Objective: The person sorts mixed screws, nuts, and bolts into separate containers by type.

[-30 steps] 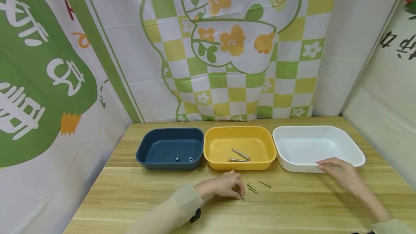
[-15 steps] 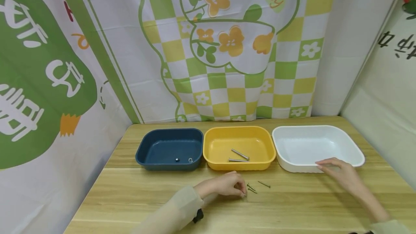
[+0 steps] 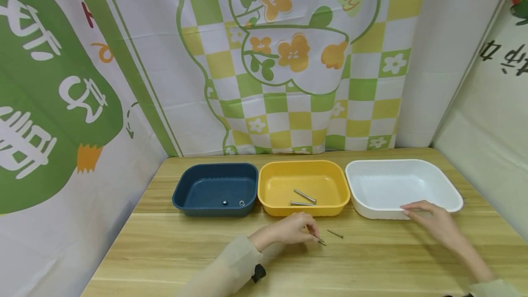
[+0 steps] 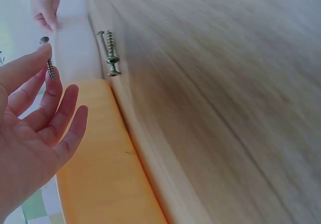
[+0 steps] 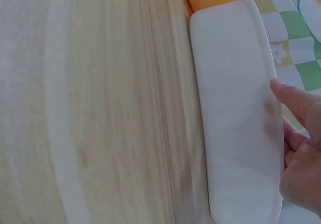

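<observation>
My left hand (image 3: 294,229) is over the table in front of the yellow bin, pinching a small screw (image 4: 50,69) between thumb and fingertips; its other fingers are spread. Right by those fingertips in the head view, more screws (image 3: 321,242) lie partly hidden, and a single screw (image 3: 335,233) lies a little to the right. The left wrist view shows the loose screws (image 4: 110,53) on the wood. My right hand (image 3: 433,221) holds the front rim of the white bin (image 5: 235,108), thumb outside and fingers over the inner side.
A dark blue bin (image 3: 181,191) with two nuts (image 3: 233,203) stands left of the yellow bin (image 3: 268,205), which holds two long bolts (image 3: 304,196). The three bins form a row along the back of the wooden table (image 3: 165,251). Printed curtains (image 3: 288,118) hang behind.
My left hand has moved slightly right and up toward the loose screws; the screw it was picking off the table is now in its fingers. The right hand stays on the white bin's rim.
</observation>
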Action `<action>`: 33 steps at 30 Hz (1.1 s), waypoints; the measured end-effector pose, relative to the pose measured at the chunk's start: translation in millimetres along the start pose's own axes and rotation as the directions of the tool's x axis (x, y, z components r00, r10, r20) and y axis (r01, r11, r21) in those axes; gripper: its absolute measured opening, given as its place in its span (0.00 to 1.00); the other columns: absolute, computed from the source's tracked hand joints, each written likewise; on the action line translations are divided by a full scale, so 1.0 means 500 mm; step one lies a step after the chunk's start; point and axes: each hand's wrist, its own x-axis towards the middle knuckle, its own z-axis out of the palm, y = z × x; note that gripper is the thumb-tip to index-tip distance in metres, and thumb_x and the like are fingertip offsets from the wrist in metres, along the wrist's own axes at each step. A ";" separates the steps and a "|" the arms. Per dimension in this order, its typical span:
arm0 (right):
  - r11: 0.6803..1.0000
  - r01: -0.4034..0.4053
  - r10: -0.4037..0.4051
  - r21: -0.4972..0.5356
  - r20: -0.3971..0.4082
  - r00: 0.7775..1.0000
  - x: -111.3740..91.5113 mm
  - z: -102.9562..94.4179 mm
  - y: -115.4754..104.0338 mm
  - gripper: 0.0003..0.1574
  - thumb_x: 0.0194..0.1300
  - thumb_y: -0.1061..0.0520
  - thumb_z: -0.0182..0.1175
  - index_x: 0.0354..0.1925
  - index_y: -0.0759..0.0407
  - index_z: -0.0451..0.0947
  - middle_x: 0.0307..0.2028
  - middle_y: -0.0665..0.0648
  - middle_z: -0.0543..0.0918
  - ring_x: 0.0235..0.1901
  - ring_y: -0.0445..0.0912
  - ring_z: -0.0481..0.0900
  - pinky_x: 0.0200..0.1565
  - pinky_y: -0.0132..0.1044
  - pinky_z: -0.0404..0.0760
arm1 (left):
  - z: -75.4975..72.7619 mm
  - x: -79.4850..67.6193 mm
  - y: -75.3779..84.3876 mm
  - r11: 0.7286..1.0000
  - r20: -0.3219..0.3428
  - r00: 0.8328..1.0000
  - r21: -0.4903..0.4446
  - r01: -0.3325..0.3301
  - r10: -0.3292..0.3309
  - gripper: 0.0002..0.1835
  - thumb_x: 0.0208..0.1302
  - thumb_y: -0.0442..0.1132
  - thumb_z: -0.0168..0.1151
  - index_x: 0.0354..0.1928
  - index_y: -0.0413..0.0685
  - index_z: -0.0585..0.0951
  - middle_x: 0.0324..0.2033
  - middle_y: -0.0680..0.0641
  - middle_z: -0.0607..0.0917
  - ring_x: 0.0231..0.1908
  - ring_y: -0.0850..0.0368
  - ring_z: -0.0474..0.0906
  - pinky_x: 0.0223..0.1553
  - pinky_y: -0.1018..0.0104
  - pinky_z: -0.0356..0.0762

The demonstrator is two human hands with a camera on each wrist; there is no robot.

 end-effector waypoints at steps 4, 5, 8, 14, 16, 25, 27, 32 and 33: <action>1.000 0.006 -0.006 0.008 -0.007 1.000 -0.001 0.001 0.000 0.06 0.59 0.61 0.61 0.35 0.63 0.82 0.32 0.28 0.77 0.38 0.15 0.64 0.40 0.10 0.55 | -0.002 0.004 0.006 0.999 -0.024 1.000 -0.043 0.000 -0.001 0.02 0.59 0.37 0.62 0.33 0.47 0.81 0.33 0.55 0.80 0.35 0.74 0.71 0.43 0.82 0.67; 1.000 0.006 -0.005 0.011 -0.007 1.000 0.000 0.001 0.000 0.06 0.59 0.61 0.61 0.35 0.63 0.82 0.32 0.28 0.77 0.38 0.15 0.64 0.40 0.10 0.55 | -0.002 0.006 0.007 0.999 -0.029 1.000 -0.052 -0.002 0.000 0.02 0.59 0.36 0.62 0.33 0.47 0.81 0.33 0.55 0.80 0.35 0.74 0.71 0.43 0.82 0.68; 1.000 0.005 -0.005 0.013 -0.011 1.000 0.000 0.002 0.001 0.06 0.59 0.61 0.61 0.35 0.63 0.82 0.32 0.28 0.77 0.38 0.15 0.64 0.40 0.10 0.55 | -0.002 0.011 0.011 0.997 -0.047 0.999 -0.075 -0.009 0.006 0.02 0.60 0.36 0.61 0.33 0.46 0.81 0.33 0.54 0.80 0.34 0.74 0.71 0.41 0.81 0.70; 1.000 0.009 -0.009 0.011 -0.014 1.000 0.000 0.003 0.004 0.06 0.58 0.61 0.61 0.35 0.62 0.82 0.32 0.27 0.76 0.38 0.15 0.64 0.40 0.10 0.55 | -0.001 0.022 0.017 0.996 -0.095 0.995 -0.087 -0.018 0.010 0.02 0.60 0.37 0.61 0.33 0.47 0.81 0.32 0.55 0.79 0.34 0.74 0.71 0.39 0.82 0.69; 1.000 0.012 -0.012 0.011 -0.017 1.000 0.000 0.004 0.004 0.06 0.58 0.62 0.61 0.35 0.62 0.82 0.32 0.27 0.76 0.38 0.15 0.64 0.41 0.10 0.55 | -0.001 0.025 0.020 0.997 -0.116 0.993 -0.079 -0.023 0.014 0.02 0.60 0.37 0.61 0.33 0.48 0.81 0.32 0.56 0.79 0.34 0.74 0.71 0.39 0.83 0.68; 1.000 0.012 -0.012 0.008 -0.023 1.000 0.001 0.005 0.005 0.06 0.58 0.61 0.61 0.34 0.62 0.82 0.32 0.27 0.76 0.38 0.14 0.64 0.41 0.09 0.54 | -0.003 0.040 0.039 0.997 -0.199 0.980 -0.066 -0.030 0.016 0.04 0.61 0.38 0.60 0.35 0.48 0.82 0.33 0.55 0.81 0.34 0.72 0.72 0.39 0.79 0.72; 1.000 0.007 -0.007 0.006 -0.021 1.000 0.002 0.004 0.005 0.06 0.58 0.61 0.61 0.35 0.62 0.82 0.32 0.27 0.76 0.38 0.14 0.63 0.41 0.09 0.54 | -0.004 0.045 0.043 0.998 -0.214 0.977 -0.062 -0.018 0.005 0.04 0.61 0.38 0.59 0.35 0.48 0.82 0.33 0.56 0.80 0.35 0.71 0.71 0.39 0.78 0.72; 1.000 0.009 -0.009 0.007 -0.021 1.000 0.002 0.004 0.004 0.06 0.58 0.61 0.61 0.34 0.62 0.82 0.32 0.27 0.76 0.38 0.14 0.64 0.41 0.09 0.55 | -0.001 0.061 0.050 0.999 -0.254 0.967 -0.046 0.000 -0.011 0.05 0.61 0.41 0.59 0.36 0.49 0.82 0.33 0.56 0.79 0.36 0.72 0.70 0.40 0.81 0.69; 1.000 0.010 -0.010 0.007 -0.020 1.000 0.002 0.004 0.004 0.06 0.58 0.61 0.61 0.34 0.62 0.82 0.32 0.26 0.76 0.38 0.14 0.64 0.41 0.09 0.55 | 0.000 0.065 0.051 0.999 -0.261 0.965 -0.044 -0.004 -0.008 0.05 0.61 0.41 0.59 0.36 0.49 0.82 0.33 0.56 0.79 0.36 0.72 0.70 0.40 0.82 0.68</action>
